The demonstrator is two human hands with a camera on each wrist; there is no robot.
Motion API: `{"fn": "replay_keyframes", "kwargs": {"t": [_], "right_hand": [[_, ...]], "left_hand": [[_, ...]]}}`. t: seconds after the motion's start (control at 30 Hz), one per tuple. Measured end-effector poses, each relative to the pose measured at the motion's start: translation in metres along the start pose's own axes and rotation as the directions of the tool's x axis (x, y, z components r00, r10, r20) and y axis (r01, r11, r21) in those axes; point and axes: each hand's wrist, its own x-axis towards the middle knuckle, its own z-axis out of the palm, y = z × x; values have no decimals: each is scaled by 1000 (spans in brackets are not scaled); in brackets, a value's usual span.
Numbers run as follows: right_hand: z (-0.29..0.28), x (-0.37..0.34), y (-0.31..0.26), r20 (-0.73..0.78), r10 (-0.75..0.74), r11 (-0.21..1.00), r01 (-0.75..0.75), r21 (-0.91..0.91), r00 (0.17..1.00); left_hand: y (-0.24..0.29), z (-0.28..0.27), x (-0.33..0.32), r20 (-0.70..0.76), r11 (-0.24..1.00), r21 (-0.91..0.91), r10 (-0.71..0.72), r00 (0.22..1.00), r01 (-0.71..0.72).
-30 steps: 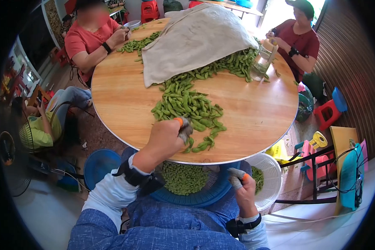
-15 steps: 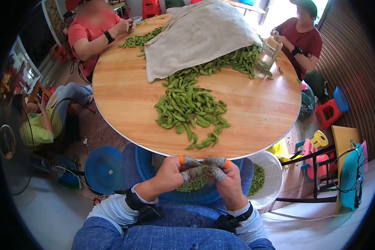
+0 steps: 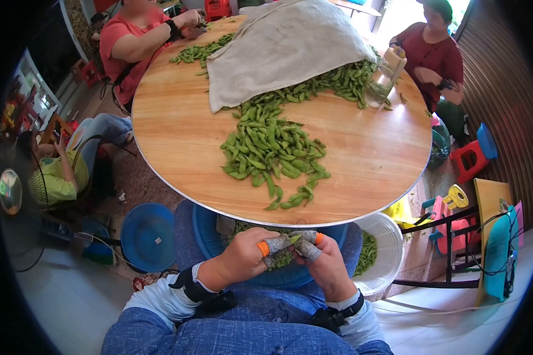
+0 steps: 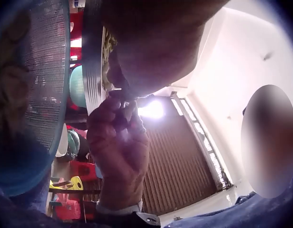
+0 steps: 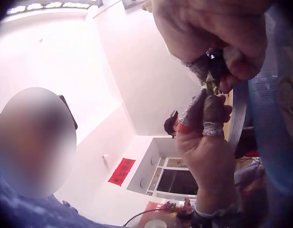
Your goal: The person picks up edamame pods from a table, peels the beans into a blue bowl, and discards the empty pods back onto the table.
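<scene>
Pod point(image 3: 294, 239), green, was held at the near edge of the round wooden table point(image 3: 367, 165), above the blue basket point(image 3: 205, 234). The left hand point(image 3: 240, 257) pinched it in narrow grip between wrapped thumb and finger; the right hand point(image 3: 326, 269), likewise wrapped, met it closely from the other side, its fingers curled about the pod. A heap of green pods point(image 3: 266, 145) lay on the tabletop beyond, partly under a pale cloth point(image 3: 290, 53); a white basket point(image 3: 392, 254) stood beside the blue one.
</scene>
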Motion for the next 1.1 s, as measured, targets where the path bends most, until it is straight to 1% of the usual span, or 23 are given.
{"fn": "replay_keyframes", "kwargs": {"t": [0.1,0.17,0.2,0.3,0.4,0.47,0.5,0.6,0.8,0.87,1.1], "right_hand": [[-1,-2,0,43,6,1000,-7,9,999],[-5,-2,2,69,29,1000,-29,-13,997],[-4,-3,1,61,27,1000,-26,-15,998],[1,-6,-5,41,25,1000,-24,-20,999],[2,-8,-7,19,37,999,-37,-15,999],[1,-9,-7,7,46,999,-46,-4,999],[1,-10,-6,18,35,999,-35,8,999],[-2,-8,-2,35,13,1000,-13,26,999],[-3,-6,2,21,3,1000,-3,-18,1000],[-5,-5,6,29,15,999,-14,-38,999],[-3,-10,2,27,24,1000,-23,-6,999]], "left_hand": [[1,1,-2,-42,999,-36,-28,999,26],[2,0,-2,-18,1000,3,-12,1000,12],[3,-1,-2,-5,1000,21,-5,1000,5],[8,-4,5,-27,998,50,37,999,-36],[8,-3,5,-41,998,56,36,998,-34],[8,-1,3,-48,1000,23,11,999,-10],[7,0,2,-51,1000,6,-1,999,2],[2,1,0,-40,997,33,77,996,-76],[3,4,-2,-59,999,4,50,997,-50],[6,2,0,-36,998,26,64,997,-63],[4,3,0,-39,996,36,86,996,-84]]}}
